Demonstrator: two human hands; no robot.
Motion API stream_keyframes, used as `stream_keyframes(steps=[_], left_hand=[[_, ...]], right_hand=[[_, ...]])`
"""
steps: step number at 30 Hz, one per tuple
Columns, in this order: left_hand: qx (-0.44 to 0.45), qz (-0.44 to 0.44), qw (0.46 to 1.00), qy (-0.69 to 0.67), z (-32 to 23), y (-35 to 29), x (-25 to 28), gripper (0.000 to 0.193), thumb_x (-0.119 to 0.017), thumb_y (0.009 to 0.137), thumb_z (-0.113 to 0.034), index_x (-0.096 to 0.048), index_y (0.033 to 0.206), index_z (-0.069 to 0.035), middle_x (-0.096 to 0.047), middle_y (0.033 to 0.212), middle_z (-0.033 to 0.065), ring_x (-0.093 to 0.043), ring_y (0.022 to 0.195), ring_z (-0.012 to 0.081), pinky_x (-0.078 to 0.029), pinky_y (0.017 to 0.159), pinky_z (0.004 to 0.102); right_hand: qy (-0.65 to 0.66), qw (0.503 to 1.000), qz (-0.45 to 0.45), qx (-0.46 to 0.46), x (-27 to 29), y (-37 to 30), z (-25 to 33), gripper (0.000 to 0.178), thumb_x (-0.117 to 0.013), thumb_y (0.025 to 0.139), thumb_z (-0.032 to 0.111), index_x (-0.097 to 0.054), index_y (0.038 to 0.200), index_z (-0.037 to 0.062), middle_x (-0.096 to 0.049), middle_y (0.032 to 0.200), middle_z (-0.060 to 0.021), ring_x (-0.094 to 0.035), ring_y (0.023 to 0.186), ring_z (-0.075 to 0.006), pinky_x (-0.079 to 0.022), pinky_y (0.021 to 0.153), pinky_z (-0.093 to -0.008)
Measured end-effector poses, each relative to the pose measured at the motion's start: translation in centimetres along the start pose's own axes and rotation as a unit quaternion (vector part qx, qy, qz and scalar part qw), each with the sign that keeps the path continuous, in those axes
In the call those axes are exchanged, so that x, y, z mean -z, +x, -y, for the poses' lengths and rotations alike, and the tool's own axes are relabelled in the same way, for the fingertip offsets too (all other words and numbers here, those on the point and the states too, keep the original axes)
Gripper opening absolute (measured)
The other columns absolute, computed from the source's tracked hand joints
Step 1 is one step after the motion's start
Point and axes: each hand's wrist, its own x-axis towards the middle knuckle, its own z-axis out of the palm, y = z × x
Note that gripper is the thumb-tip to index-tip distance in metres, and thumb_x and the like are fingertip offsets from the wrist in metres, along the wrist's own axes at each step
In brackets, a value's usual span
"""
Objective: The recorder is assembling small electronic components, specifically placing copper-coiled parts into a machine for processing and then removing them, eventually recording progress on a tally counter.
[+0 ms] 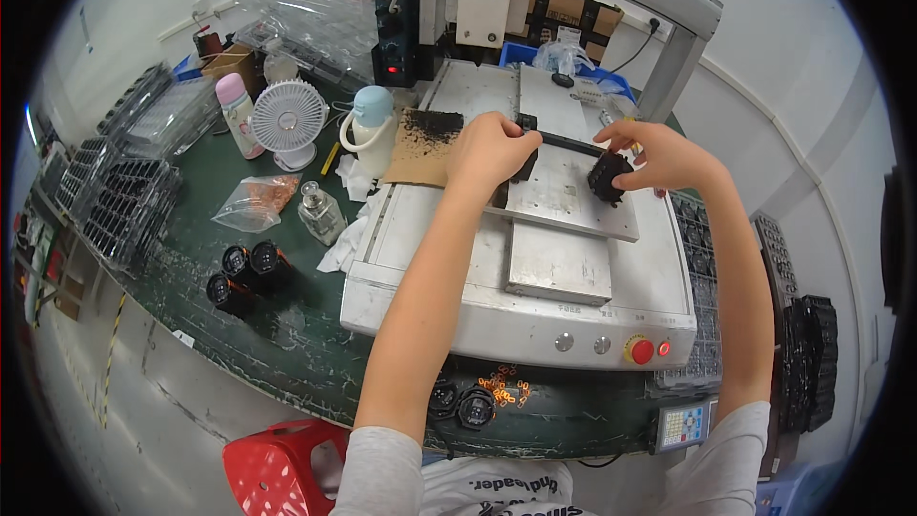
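Casing (607, 180), black, sits pinched between thumb and fingers of the part-open right hand (659, 159) at the metal plate (565, 203). The left hand (490, 149) curls, fingers bunched, by the black bar (573, 144); whether it grips anything cannot be told.

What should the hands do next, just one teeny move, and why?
Maybe the right hand could shift the black part a little left, toward the left hand. The part is at the right side of the metal plate, while the left hand is by a dark piece farther left, so that would likely bring both pieces together.
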Motion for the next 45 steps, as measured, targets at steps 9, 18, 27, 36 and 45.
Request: stream_keyframes(steps=[9, 18, 27, 36, 45], left_hand=[[-0.049, -0.061, 0.997, -0.004, -0.4, -0.8, -0.6, 0.032, -0.072, 0.071, -0.029, -0.07, 0.08, 0.001, -0.068, 0.074, 0.0117, -0.066, 0.071, 0.0208, -0.051, 0.069, 0.0327], [-0.162, -0.284, 0.908, -0.263, -0.8, 0.4, 1.4, 0.023, -0.073, 0.082, -0.018, -0.063, 0.08, 0.002, -0.057, 0.081, 0.0061, -0.055, 0.067, 0.0134, -0.046, 0.063, 0.0281], [-0.124, -0.33, 0.869, -0.347, 4.6, 0.5, 2.1, 0.025, -0.068, 0.091, -0.024, -0.057, 0.083, -0.003, -0.051, 0.078, 0.0038, -0.05, 0.069, 0.0125, -0.044, 0.065, 0.0282], [-0.124, -0.339, 0.866, -0.345, 2.3, 0.2, 1.6, 0.023, -0.067, 0.091, -0.022, -0.059, 0.083, -0.001, -0.056, 0.075, 0.0002, -0.05, 0.066, 0.0068, -0.043, 0.061, 0.0237], [-0.138, -0.324, 0.871, -0.341, 0.6, -0.5, 2.0, 0.022, -0.066, 0.09, -0.02, -0.057, 0.084, -0.001, -0.052, 0.084, 0.0044, -0.049, 0.067, 0.0112, -0.043, 0.063, 0.0271]], right_hand=[[-0.044, 0.978, -0.128, 0.16, 1.2, -0.4, 1.2, 0.043, -0.072, 0.072, 0.014, -0.065, 0.115, 0.0094, -0.063, 0.103, -0.0061, -0.06, 0.099, -0.018, -0.049, 0.09, -0.0315], [0.216, 0.916, -0.196, 0.274, -3.1, 4.5, 2.8, 0.04, -0.073, 0.08, 0.01, -0.057, 0.117, 0.0055, -0.06, 0.114, -0.0054, -0.058, 0.107, -0.0164, -0.044, 0.103, -0.0324], [0.17, 0.92, -0.175, 0.306, -6.9, 7.3, 4.4, 0.041, -0.071, 0.074, 0.008, -0.056, 0.112, 0.0041, -0.06, 0.11, -0.0055, -0.058, 0.107, -0.0184, -0.045, 0.098, -0.0339], [-0.093, 0.915, -0.248, 0.304, -7.3, 1.5, 4.0, 0.066, -0.07, 0.074, 0.003, -0.049, 0.136, 0.0072, -0.044, 0.146, -0.0112, -0.043, 0.131, -0.0334, -0.034, 0.108, -0.0413], [-0.217, 0.851, -0.325, 0.35, -12.8, -18.9, -3.8, 0.045, -0.051, 0.099, 0.028, -0.051, 0.134, -0.0004, -0.052, 0.136, -0.0182, -0.051, 0.125, -0.0323, -0.037, 0.108, -0.0449]])
